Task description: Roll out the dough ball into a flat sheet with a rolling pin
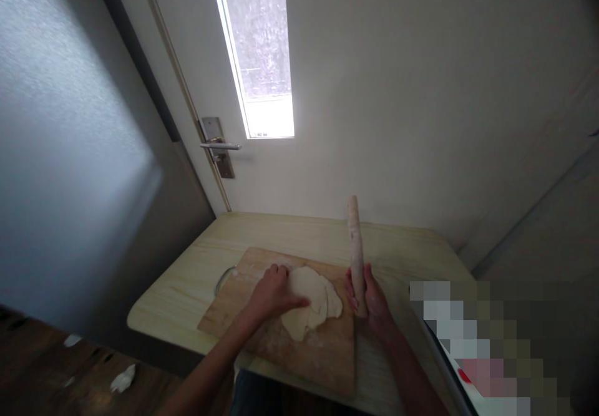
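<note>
A pale, flattened dough sheet [311, 297] lies on a floured wooden cutting board [318, 366]; folded or overlapping layers show at its right side. My left hand [271, 294] rests at the dough's left edge, its thumb stretched over the top and apart from the fingers. The fingertips are partly hidden. Just off the board's right edge, my right hand [372, 300] is closed around a wooden rolling pin [355, 235]. The pin is raised nearly upright, its far end pointing toward the door, and flour dusts its surface.
The board sits on a light wood-grain table [173, 291] with rounded corners. A metal ring handle [224, 280] shows at the board's left. Behind stands a white door [397, 104] with a lever handle [222, 146]. White scraps [123, 378] lie on the floor at left.
</note>
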